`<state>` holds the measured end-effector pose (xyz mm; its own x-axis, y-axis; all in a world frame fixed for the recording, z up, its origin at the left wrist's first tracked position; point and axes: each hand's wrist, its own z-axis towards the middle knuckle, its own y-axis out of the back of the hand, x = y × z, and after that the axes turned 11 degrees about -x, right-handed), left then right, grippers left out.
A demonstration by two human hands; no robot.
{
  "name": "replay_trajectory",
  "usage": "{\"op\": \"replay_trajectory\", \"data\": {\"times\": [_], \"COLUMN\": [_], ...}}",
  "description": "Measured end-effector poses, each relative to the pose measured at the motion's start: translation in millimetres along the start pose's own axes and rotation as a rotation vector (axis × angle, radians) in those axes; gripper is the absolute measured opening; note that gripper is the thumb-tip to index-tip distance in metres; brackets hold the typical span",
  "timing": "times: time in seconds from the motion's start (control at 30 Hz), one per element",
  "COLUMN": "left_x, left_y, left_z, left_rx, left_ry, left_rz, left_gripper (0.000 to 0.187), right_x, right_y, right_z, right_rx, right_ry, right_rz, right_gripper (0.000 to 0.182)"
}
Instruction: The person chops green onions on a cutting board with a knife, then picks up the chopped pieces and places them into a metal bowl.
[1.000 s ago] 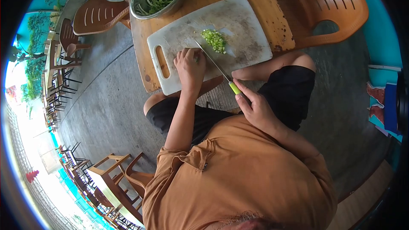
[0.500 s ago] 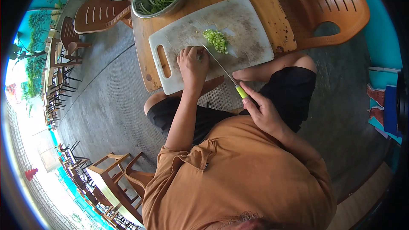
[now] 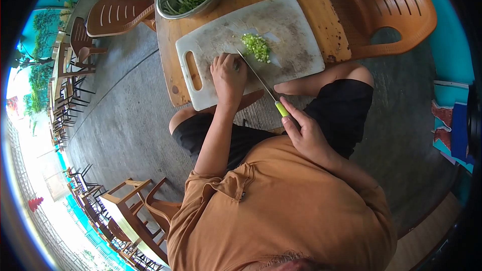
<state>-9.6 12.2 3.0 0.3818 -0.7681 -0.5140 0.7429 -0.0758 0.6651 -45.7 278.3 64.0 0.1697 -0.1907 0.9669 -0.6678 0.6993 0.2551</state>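
My right hand (image 3: 307, 134) is closed round the lime-green handle of a knife (image 3: 281, 109). Its thin blade slants up and left over the white cutting board (image 3: 213, 52), with the tip beside my left hand (image 3: 229, 78). That left hand rests on the board with curled fingers, pressed together on something mostly hidden; a bit of green shows by the fingertips, too small to name. Just right of the blade tip lies a small heap of chopped green pieces (image 3: 256, 47), with a few stray bits around it.
A metal bowl (image 3: 175, 16) of leafy greens and pale stalks stands beyond the board's left end on the wooden table (image 3: 329, 35). An orange chair (image 3: 401, 10) is at the right, a brown chair (image 3: 118, 12) at the left. My bent legs are under the near edge.
The knife handle and my right hand have shifted slightly up and left. My left hand stays at nearly the same spot on the board.
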Motion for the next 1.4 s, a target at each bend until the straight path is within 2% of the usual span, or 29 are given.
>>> {"op": "replay_trajectory", "data": {"times": [0.07, 0.2, 0.27, 0.3, 0.37, 0.5, 0.57, 0.67, 0.8, 0.87, 1.0, 1.07, 1.3, 1.4], "left_x": [1.8, -0.3, -0.3, 0.5, 1.0, -1.6, -2.2, -3.6, -1.4, -0.1, -1.5, -0.5, -1.1, -1.0], "left_y": [-0.8, -0.1, 0.4, 0.8, -0.1, 2.2, 2.4, 1.9, 0.1, -0.4, 0.5, -1.1, 4.5, 5.6], "left_z": [-0.9, -1.2, -1.4, -1.9, -3.7, -5.3, -4.2, -1.4, -1.4, -3.1, -2.1, -2.7, -1.2, -1.1], "left_rx": [-0.008, 0.014, -0.008, -0.012, -0.029, 0.002, -0.006, 0.009, 0.019, -0.009, 0.011, 0.01, 0.031, 0.043], "left_ry": [-0.014, 0.024, 0.021, 0.023, 0.041, 0.079, 0.066, 0.046, 0.037, 0.022, 0.044, 0.048, 0.05, 0.056], "left_rz": [0.007, 0.007, 0.001, 0.004, 0.027, 0.008, 0.006, 0.004, 0.005, 0.007, 0.019, 0.026, 0.004, -0.013], "left_gripper": [0.01, 0.01, 0.009, 0.009, 0.009, 0.009, 0.009, 0.009, 0.009, 0.008, 0.007, 0.006, 0.007, 0.008], "right_x": [1.5, 2.7, 16.9, 12.7, -3.7, -11.4, -2.7, -6.3, 0.4, -1.8, 1.4, 0.0, 4.0, -2.6], "right_y": [-5.2, -11.0, -5.1, -4.8, -3.6, -3.6, -0.6, 2.2, 11.1, 11.4, 17.3, 16.6, 18.4, 19.5], "right_z": [3.8, 15.9, 19.2, 15.5, 3.6, 1.0, 6.1, 5.0, 0.0, -3.9, -6.1, -7.2, -4.3, -2.2], "right_rx": [0.012, -0.006, 0.065, 0.069, -0.01, -0.061, 0.072, 0.035, 0.078, 0.047, 0.08, 0.051, 0.078, 0.084], "right_ry": [-0.068, -0.033, -0.222, -0.219, -0.01, 0.108, -0.306, -0.24, -0.322, -0.252, -0.313, -0.222, -0.264, -0.221], "right_rz": [-0.003, 0.076, 0.084, 0.084, -0.018, -0.058, 0.115, 0.178, 0.159, 0.162, 0.145, 0.137, 0.144, 0.132], "right_gripper": [0.051, 0.052, 0.052, 0.052, 0.051, 0.051, 0.051, 0.051, 0.05, 0.05, 0.05, 0.05, 0.05, 0.05]}}
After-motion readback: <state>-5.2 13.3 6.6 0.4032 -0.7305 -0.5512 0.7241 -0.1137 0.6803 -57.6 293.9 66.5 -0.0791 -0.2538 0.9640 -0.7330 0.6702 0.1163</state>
